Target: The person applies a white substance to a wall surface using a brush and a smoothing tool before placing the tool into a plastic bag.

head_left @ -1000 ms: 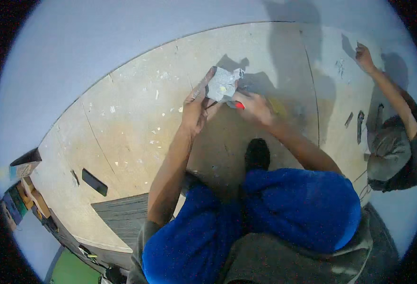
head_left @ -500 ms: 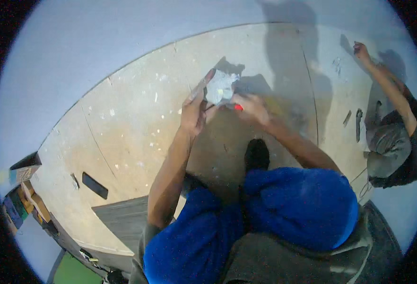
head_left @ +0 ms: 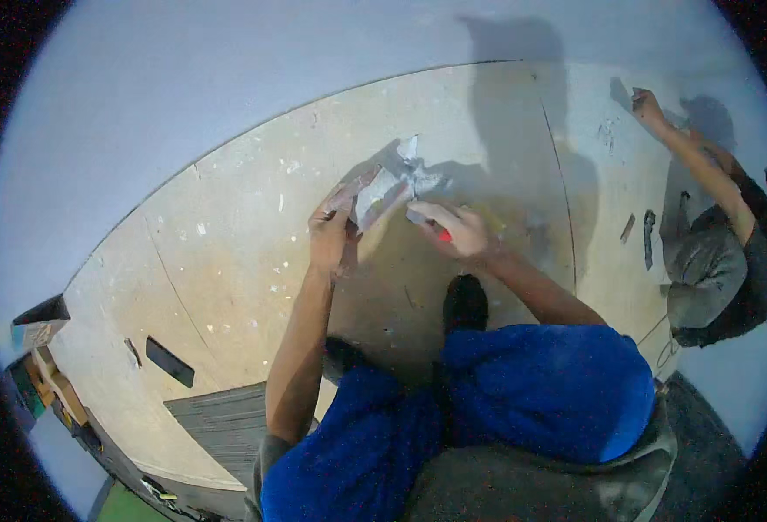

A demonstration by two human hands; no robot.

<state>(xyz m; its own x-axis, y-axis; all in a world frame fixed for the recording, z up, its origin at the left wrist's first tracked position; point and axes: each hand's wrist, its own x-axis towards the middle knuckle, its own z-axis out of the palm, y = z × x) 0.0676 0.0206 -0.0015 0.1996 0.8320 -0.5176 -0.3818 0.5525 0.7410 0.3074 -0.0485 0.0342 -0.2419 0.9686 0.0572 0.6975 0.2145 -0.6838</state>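
Okay, pinching a crumpled whitish piece (head_left: 373, 198) in the left hand (head_left: 327, 228), upper middle of frame. Gripping a red object (head_left: 444, 236) in the curled right hand (head_left: 466, 228), just right of that; can't tell its kind. Seeing white flecks (head_left: 280, 203) on pale boards (head_left: 236, 226), left of centre. Spotting a dark flat slab (head_left: 170, 362) lower left, near a grey ribbed mat (head_left: 223, 422); co-worker's hand (head_left: 649, 109) upper right. Can't read any lettering on the box (head_left: 43, 320), far left; too small.
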